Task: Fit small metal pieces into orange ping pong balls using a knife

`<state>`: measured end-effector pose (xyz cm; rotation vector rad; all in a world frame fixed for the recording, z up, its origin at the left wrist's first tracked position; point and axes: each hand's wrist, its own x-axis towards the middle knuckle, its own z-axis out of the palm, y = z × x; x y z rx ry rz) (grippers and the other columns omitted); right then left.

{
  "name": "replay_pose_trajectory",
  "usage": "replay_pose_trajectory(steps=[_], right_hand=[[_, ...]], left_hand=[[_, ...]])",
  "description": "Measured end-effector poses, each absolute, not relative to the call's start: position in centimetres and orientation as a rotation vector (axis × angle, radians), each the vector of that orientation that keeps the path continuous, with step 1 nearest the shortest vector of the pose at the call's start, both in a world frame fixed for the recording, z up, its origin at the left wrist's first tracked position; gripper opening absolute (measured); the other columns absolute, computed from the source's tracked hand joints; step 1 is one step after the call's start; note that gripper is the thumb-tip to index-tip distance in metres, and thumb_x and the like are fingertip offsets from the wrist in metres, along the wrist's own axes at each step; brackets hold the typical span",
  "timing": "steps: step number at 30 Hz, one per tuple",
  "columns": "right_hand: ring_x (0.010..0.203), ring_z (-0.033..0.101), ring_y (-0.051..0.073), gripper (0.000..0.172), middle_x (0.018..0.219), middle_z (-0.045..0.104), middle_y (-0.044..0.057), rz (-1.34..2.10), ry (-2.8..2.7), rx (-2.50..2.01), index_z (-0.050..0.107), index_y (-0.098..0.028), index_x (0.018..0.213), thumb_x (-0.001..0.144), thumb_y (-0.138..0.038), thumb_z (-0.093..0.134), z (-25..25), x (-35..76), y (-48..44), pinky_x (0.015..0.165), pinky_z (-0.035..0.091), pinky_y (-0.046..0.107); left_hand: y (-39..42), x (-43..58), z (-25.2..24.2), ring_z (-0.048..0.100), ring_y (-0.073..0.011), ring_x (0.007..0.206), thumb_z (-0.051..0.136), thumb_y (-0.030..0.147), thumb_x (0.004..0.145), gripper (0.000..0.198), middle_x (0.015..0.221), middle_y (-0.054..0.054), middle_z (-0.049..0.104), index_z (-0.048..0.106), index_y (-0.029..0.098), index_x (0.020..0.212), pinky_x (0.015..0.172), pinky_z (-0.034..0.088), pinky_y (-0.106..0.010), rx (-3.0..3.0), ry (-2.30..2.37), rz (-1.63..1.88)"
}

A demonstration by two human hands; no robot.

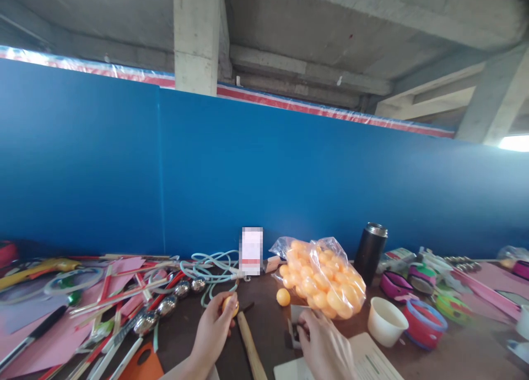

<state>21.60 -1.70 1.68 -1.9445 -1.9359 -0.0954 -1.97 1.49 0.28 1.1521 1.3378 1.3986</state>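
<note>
My left hand (212,330) is closed round an orange ping-pong ball (230,305), held between thumb and fingers above the dark table. Just right of it lies a tool with a wooden handle (251,347) and a thin dark head, perhaps a hammer. My right hand (324,341) reaches over a small pale open box (295,312). Its fingers are curled together at the box, and whatever they pinch is hidden. Behind the right hand sits a clear plastic bag full of orange ping-pong balls (318,281). One loose ping-pong ball (283,297) rests left of the bag.
A phone (251,253) leans against the blue partition (264,176) beside coiled pale cord (210,269). At right stand a black bottle (371,253), a white cup (387,322) and a red container (425,325). Sticks, papers and shiny metal balls (167,305) clutter the left.
</note>
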Motion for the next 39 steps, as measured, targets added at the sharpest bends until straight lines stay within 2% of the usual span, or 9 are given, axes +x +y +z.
replay_pose_trajectory(steps=[3, 11, 18, 22, 26, 29, 32, 39], right_hand=[[0.079, 0.06, 0.02, 0.012, 0.086, 0.064, 0.002, -0.176, -1.949, -1.986, 0.058, -0.026, 0.073, 0.079, -0.023, 0.048, 2.0, 22.0, -1.7, 0.054, 0.032, 0.025], [0.069, 0.062, 0.018, 0.019, 0.077, 0.066, -0.001, 0.001, -1.952, -1.996, 0.059, -0.026, 0.067, 0.082, -0.031, 0.048, 2.3, 22.2, -1.9, 0.053, 0.03, 0.026], [0.067, 0.063, 0.018, 0.016, 0.076, 0.066, -0.002, -0.023, -1.964, -2.003, 0.058, -0.026, 0.069, 0.079, -0.021, 0.047, 2.0, 22.4, -1.7, 0.051, 0.027, 0.026], [0.07, 0.063, 0.02, 0.015, 0.079, 0.066, 0.001, -0.022, -1.979, -2.024, 0.056, -0.024, 0.071, 0.08, -0.021, 0.045, 1.8, 22.5, -1.5, 0.052, 0.029, 0.026], [0.065, 0.062, 0.019, 0.017, 0.084, 0.064, 0.003, -0.015, -1.878, -1.925, 0.052, -0.024, 0.079, 0.087, -0.027, 0.037, 2.1, 22.2, -1.4, 0.051, 0.036, 0.026], [0.064, 0.062, 0.016, 0.02, 0.076, 0.063, 0.001, 0.215, -1.763, -1.619, 0.048, -0.024, 0.086, 0.091, -0.035, 0.032, 2.4, 21.2, -1.8, 0.056, 0.044, 0.024], [0.048, 0.056, 0.013, 0.023, 0.059, 0.057, -0.003, 0.533, -1.672, -1.409, 0.046, -0.024, 0.083, 0.091, -0.041, 0.033, 2.4, 19.6, -2.4, 0.048, 0.045, 0.02], [0.051, 0.056, 0.013, 0.026, 0.057, 0.054, -0.002, 0.822, -1.601, -1.158, 0.048, -0.021, 0.078, 0.087, -0.045, 0.045, 2.1, 17.1, -3.3, 0.046, 0.046, 0.019]], left_hand=[[1.3, -1.9, 0.5, 0.055, -0.0145, 0.049, 0.055, 0.057, 0.067, 0.047, 0.063, 0.0, 0.058, 0.062, 0.017, 0.092, 0.04, 0.04, -0.023, 1.156, 1.352, 1.388], [1.2, -1.9, 0.7, 0.055, -0.0145, 0.049, 0.056, 0.057, 0.066, 0.046, 0.062, 0.001, 0.058, 0.063, 0.018, 0.091, 0.04, 0.04, -0.023, 1.157, 1.348, 1.394], [1.4, -2.0, 0.5, 0.055, -0.0151, 0.051, 0.054, 0.056, 0.069, 0.046, 0.063, 0.001, 0.058, 0.062, 0.018, 0.093, 0.041, 0.04, -0.023, 1.192, 1.362, 1.37], [1.3, -2.0, 0.4, 0.055, -0.0149, 0.051, 0.054, 0.056, 0.068, 0.047, 0.064, 0.0, 0.058, 0.061, 0.018, 0.094, 0.041, 0.04, -0.023, 1.186, 1.354, 1.362], [1.3, -1.9, 0.4, 0.054, -0.0144, 0.049, 0.055, 0.056, 0.068, 0.047, 0.062, 0.001, 0.057, 0.061, 0.017, 0.094, 0.04, 0.04, -0.023, 1.158, 1.362, 1.377], [1.3, -1.8, 0.6, 0.053, -0.0133, 0.049, 0.055, 0.054, 0.07, 0.045, 0.061, 0.001, 0.055, 0.061, 0.017, 0.094, 0.04, 0.04, -0.022, 1.138, 1.348, 1.399], [1.1, -1.7, 1.3, 0.052, -0.0122, 0.048, 0.056, 0.054, 0.07, 0.043, 0.061, 0.002, 0.055, 0.061, 0.016, 0.091, 0.041, 0.04, -0.022, 1.123, 1.305, 1.44], [0.3, -0.1, 2.1, 0.05, -0.0099, 0.047, 0.062, 0.051, 0.069, 0.044, 0.058, 0.003, 0.054, 0.061, 0.015, 0.095, 0.044, 0.039, -0.021, 0.963, 1.023, 1.408]])
